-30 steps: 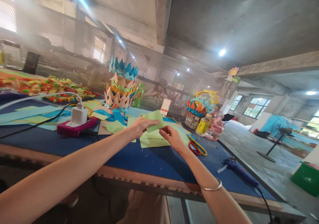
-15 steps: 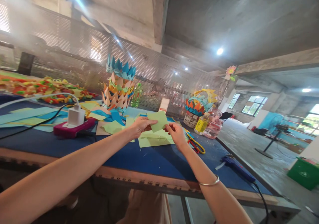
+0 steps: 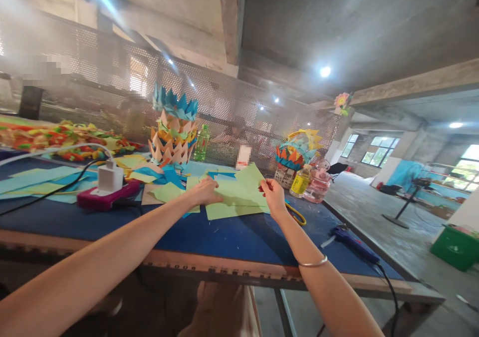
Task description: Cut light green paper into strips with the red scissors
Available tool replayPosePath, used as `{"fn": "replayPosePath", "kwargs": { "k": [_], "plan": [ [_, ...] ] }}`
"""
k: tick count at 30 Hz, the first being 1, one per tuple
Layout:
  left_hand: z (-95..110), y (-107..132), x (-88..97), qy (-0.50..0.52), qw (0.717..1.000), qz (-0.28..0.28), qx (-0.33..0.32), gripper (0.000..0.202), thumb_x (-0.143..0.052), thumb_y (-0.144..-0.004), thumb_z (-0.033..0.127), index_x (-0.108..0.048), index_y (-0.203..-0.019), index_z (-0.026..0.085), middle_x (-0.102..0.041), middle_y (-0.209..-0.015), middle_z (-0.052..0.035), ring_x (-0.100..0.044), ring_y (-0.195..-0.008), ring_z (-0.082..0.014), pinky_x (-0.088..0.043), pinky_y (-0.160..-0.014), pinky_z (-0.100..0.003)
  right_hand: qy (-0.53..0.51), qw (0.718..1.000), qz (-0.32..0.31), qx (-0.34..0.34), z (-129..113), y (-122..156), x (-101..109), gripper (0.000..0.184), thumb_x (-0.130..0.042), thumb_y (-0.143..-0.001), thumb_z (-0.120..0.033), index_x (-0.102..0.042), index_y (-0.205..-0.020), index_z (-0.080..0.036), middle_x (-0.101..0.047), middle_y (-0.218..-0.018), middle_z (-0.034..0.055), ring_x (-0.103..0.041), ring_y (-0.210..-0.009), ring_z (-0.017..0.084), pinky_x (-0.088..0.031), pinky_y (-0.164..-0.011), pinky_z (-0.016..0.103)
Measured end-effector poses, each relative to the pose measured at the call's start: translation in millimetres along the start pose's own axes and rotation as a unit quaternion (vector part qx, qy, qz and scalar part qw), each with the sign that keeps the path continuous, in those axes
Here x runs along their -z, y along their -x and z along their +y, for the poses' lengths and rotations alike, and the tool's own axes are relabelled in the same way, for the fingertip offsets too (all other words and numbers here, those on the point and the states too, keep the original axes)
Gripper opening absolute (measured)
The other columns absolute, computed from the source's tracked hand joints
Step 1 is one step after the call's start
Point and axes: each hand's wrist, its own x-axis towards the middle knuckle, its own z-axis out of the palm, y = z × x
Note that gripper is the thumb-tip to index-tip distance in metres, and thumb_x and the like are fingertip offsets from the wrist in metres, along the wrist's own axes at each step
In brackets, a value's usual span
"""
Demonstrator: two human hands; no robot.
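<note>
Sheet: the green sheet lies flat on the tabletop between both hands, its long axis running from one to the other.
Left hand: fingers together and flat, pressing down the sheet's left edge.
Right hand: fingers pinched on the sheet's right edge.
Nearer: neither, since both touch it.
Around: scissors lie just right of the right fingers, the glue gun farther right, the bottle beyond, and paper scraps left of the left fingers.
</note>
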Motion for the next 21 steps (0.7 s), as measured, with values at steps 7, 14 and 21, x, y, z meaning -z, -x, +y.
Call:
{"fn": "replayPosePath", "kwargs": {
  "k": [7, 14, 21],
  "plan": [
    [-8, -11, -6.3, 0.014, 1.000, -0.016, 0.018, 0.044, -0.066, -0.057, 0.044, -0.066, -0.090, 0.016, -0.064, -0.098, -0.0120, -0.059, -0.091, -0.0268, -0.042, -0.074, -0.028, 0.011, 1.000, -0.028, 0.009, -2, 2, -1, 0.024, -0.055, -0.071, -0.040, -0.059, -0.076, -0.017, -0.062, -0.067, 0.0023, -0.057, -0.065, 0.016, -0.040, -0.058, 0.025],
    [-1, -9, -0.1, 0.084, 0.993, 0.066, 0.050, 0.018, -0.060, -0.062, 0.035, -0.065, -0.071, 0.020, -0.063, -0.068, -0.0021, -0.058, -0.068, -0.0203, -0.035, -0.053, -0.025, 0.018, 0.999, -0.024, 0.016, 1, 1, 0, 0.025, -0.054, -0.071, -0.041, -0.061, -0.073, -0.017, -0.062, -0.065, 0.0022, -0.056, -0.062, 0.016, -0.040, -0.057, 0.026],
    [9, -8, -6.1, 0.360, 0.931, 0.032, 0.047, 0.013, -0.066, -0.050, 0.029, -0.060, -0.042, 0.021, -0.050, -0.040, 0.0032, -0.045, -0.042, -0.0135, -0.029, -0.043, -0.024, 0.015, 0.999, -0.037, 0.019, -3, 3, -1, 0.025, -0.055, -0.070, -0.042, -0.060, -0.071, -0.017, -0.062, -0.064, 0.0015, -0.055, -0.060, 0.015, -0.039, -0.056, 0.025]
  ]
}}
